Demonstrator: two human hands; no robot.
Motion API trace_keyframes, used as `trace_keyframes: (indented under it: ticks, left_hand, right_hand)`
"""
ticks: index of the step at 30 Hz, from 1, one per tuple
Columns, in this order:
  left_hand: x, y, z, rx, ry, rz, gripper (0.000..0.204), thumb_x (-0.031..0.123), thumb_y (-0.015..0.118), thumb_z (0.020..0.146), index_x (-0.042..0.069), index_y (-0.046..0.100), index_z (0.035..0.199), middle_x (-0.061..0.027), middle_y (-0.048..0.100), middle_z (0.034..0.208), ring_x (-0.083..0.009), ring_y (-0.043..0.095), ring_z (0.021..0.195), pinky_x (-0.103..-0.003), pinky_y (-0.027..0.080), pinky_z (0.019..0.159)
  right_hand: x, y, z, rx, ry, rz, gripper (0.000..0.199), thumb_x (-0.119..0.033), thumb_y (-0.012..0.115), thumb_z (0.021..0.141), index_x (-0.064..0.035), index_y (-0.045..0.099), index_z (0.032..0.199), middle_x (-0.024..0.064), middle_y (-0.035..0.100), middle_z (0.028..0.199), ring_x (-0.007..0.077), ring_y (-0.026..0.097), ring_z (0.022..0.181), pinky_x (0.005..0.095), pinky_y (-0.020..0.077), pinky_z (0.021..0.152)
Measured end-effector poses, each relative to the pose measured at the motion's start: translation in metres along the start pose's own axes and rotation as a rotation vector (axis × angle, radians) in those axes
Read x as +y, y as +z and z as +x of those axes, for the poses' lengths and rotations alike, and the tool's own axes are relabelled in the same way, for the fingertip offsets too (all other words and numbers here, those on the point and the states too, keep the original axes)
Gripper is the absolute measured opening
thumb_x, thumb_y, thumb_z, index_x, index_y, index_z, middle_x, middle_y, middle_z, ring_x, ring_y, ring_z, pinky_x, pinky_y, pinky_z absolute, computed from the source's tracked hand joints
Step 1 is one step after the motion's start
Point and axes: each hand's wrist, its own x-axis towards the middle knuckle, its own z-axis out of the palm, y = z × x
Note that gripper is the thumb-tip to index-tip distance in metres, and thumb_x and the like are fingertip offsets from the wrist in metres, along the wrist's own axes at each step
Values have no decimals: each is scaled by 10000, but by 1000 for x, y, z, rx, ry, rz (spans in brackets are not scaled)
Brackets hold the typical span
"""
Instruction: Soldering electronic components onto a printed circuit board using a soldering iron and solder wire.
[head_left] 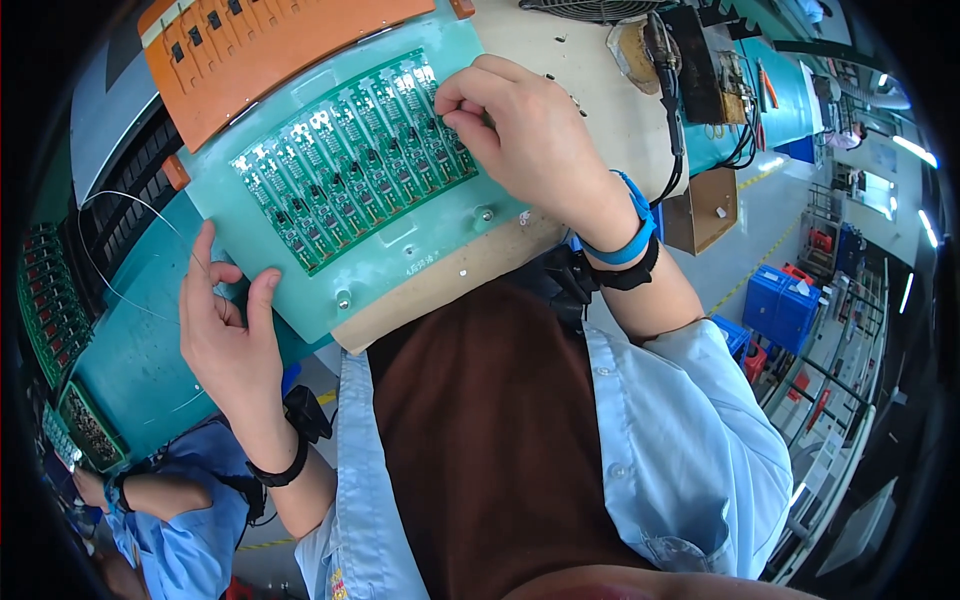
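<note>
A green panel of several small circuit boards (355,160) lies in a pale green fixture plate (400,240) on the bench. My right hand (520,130) rests on the panel's right end, thumb and fingers pinched together over a small part too tiny to make out. My left hand (225,330) sits at the fixture's lower left edge, thumb against the plate, fingers curled around a thin wire (140,205) that loops away to the left. A blue strap (625,235) circles my right wrist, a black one my left.
An orange tray (250,55) with dark slots lies above the fixture. Racks of green boards (50,310) stand at the left. Another person in blue (180,530) works at lower left. A soldering tool and cables (670,70) sit at the right; blue crates (785,305) are on the floor.
</note>
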Motion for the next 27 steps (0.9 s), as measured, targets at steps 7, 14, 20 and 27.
trace_keyframes:
  ticks: [7,14,20,27]
  left_hand:
    - [0,1,-2,8,1,-25,694,113,849,822,169,613,1472,-2,605,906,-83,368,573,-266,363,533]
    - [-2,2,-5,22,31,-17,707,116,856,821,164,602,1479,-8,615,906,-94,395,589,-273,397,552]
    - [-5,2,-4,19,85,-2,701,101,854,822,146,603,1475,-4,615,898,-91,402,596,-270,402,560]
    - [-3,-1,-3,-10,58,26,695,112,864,813,139,610,1459,-25,617,897,-111,436,612,-285,421,569]
  right_hand:
    - [-8,3,-5,41,45,54,103,-28,721,859,-82,714,947,82,649,861,247,677,727,351,540,654]
    - [-11,8,-3,62,-58,-44,104,-44,716,862,-106,718,945,75,644,860,279,671,728,376,547,645]
    - [-20,3,-3,44,-85,-136,66,-76,690,883,-117,712,930,72,634,854,305,664,738,405,556,652]
    - [-20,7,-3,90,-52,-59,46,-100,691,885,-119,705,924,75,634,863,311,666,743,423,558,656]
